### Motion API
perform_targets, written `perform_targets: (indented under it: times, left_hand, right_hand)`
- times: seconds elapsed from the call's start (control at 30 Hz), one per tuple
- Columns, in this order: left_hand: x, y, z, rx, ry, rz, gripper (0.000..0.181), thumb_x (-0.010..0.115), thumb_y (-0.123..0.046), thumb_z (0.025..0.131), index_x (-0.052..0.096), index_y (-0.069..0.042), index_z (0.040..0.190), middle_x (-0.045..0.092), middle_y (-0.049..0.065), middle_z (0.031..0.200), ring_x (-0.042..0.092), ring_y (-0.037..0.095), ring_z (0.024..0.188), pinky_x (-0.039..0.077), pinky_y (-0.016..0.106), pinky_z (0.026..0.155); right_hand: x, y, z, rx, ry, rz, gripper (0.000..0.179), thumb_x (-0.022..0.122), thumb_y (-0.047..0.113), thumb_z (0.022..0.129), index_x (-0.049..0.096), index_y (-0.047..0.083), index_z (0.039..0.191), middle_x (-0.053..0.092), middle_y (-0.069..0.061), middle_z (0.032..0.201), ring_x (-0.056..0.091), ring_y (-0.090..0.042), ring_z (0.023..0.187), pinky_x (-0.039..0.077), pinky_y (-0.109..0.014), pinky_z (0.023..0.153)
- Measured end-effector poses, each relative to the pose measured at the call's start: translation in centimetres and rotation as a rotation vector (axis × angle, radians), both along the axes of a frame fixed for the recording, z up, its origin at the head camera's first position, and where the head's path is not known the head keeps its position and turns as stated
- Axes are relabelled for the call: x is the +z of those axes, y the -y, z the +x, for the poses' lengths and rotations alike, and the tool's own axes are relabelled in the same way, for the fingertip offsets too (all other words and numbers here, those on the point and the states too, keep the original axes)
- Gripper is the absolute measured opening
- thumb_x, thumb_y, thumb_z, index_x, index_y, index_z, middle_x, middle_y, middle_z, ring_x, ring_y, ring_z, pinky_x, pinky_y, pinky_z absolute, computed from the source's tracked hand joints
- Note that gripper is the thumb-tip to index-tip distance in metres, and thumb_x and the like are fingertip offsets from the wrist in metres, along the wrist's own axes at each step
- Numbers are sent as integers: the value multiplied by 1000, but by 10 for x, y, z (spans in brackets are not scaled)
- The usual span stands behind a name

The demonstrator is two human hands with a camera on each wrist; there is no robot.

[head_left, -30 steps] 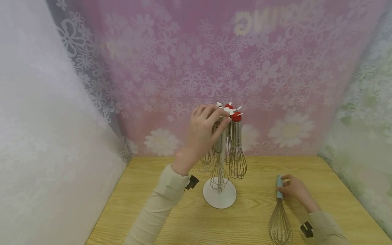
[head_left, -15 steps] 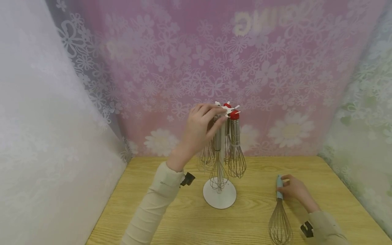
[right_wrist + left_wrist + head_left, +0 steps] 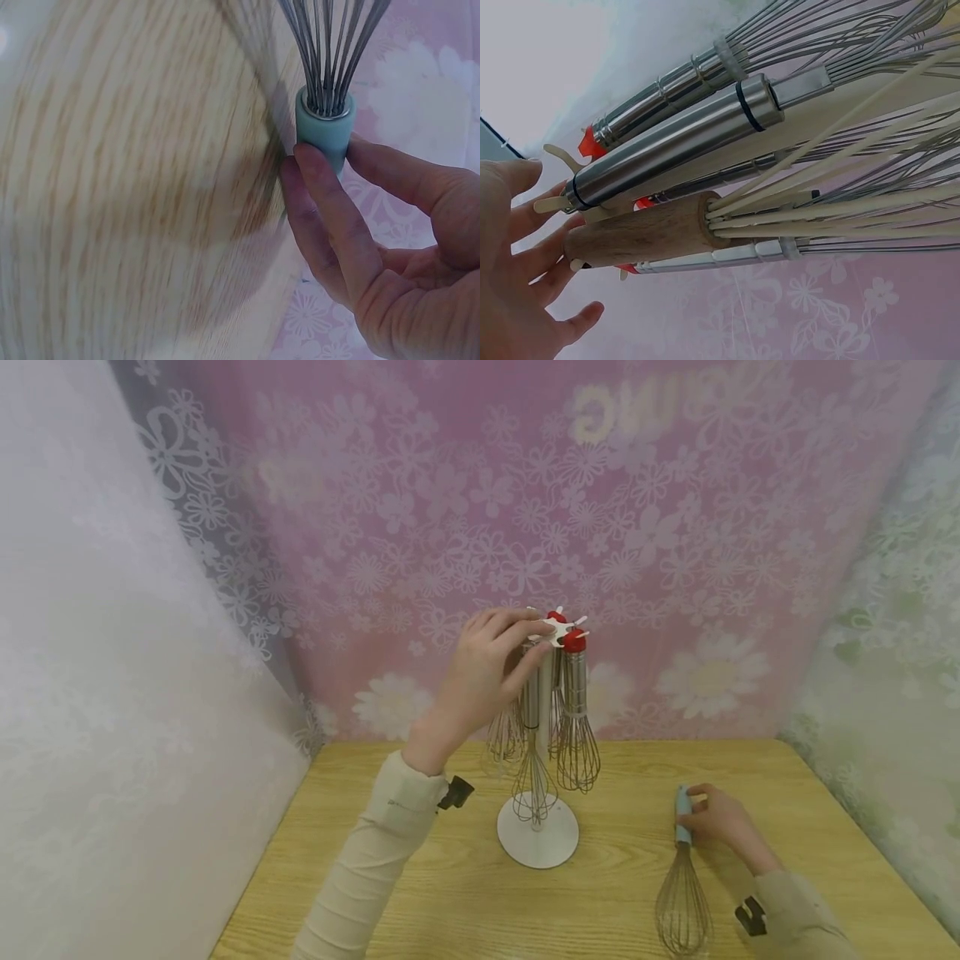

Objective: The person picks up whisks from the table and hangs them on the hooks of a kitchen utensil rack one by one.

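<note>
A white stand (image 3: 537,842) with a round base and hooked top holds several hanging whisks. My left hand (image 3: 487,672) is at its top, fingertips on the white hook piece (image 3: 557,632). In the left wrist view the fingers of that hand (image 3: 525,262) are spread loosely beside the hooks, near a steel-handled whisk (image 3: 667,142) and a wooden-handled whisk (image 3: 649,229). A red-topped whisk (image 3: 576,672) hangs on the right side. My right hand (image 3: 722,818) pinches the light-blue handle of a balloon whisk (image 3: 683,893), its wires pointing toward me; whether it rests on the table cannot be told.
The wood-grain table (image 3: 615,860) carries the stand near its middle. A pink flowered backdrop (image 3: 450,527) rises behind it, with a pale sheet (image 3: 150,735) on the left and another flowered sheet (image 3: 892,710) on the right.
My left hand has shifted slightly left, and the hook piece with its hanging whisks has moved a little the same way. My right hand and its whisk stay nearly still.
</note>
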State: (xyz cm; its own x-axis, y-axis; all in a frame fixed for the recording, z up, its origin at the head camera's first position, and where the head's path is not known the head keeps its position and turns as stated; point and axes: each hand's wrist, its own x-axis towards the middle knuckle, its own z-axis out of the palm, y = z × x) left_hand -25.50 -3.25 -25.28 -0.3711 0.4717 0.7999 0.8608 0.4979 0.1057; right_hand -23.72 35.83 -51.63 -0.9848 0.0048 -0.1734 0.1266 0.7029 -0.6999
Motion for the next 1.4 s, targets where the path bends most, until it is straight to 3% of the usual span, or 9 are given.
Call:
perform_targets:
  times: [0.3, 0.7, 0.97, 1.4]
  left_hand:
    - [2, 7, -4, -20, 3, -57, 27, 49, -19, 108, 69, -11, 124, 70, 4, 124, 60, 21, 121, 35, 36, 114]
    - [3, 12, -6, -68, 24, -94, 28, 49, -14, 108, 66, -10, 129, 67, 7, 129, 57, 22, 126, 34, 35, 114]
    - [1, 12, -5, -64, 3, -103, 27, 50, -13, 107, 66, -11, 128, 68, 6, 128, 57, 21, 125, 34, 36, 114]
    - [1, 12, -5, -60, -4, -98, 25, 50, -14, 108, 67, -11, 126, 68, 6, 126, 59, 22, 122, 36, 36, 113]
  right_hand:
    - [3, 4, -1, -4, 29, -26, 73, 74, 15, 92, 31, -22, 138, 52, -45, 119, 71, -32, 85, 60, -40, 72]
    - [-3, 2, -5, 11, 25, 45, 80, 76, 23, 92, 32, -27, 137, 54, -45, 123, 70, -39, 93, 57, -48, 81]
    - [-6, -4, -4, -12, 10, -12, 78, 74, 21, 92, 33, -27, 138, 58, -42, 123, 68, -43, 99, 56, -51, 84]
    - [8, -2, 0, -20, -18, -137, 75, 68, 17, 98, 27, -23, 145, 52, -44, 131, 74, -31, 91, 59, -45, 79]
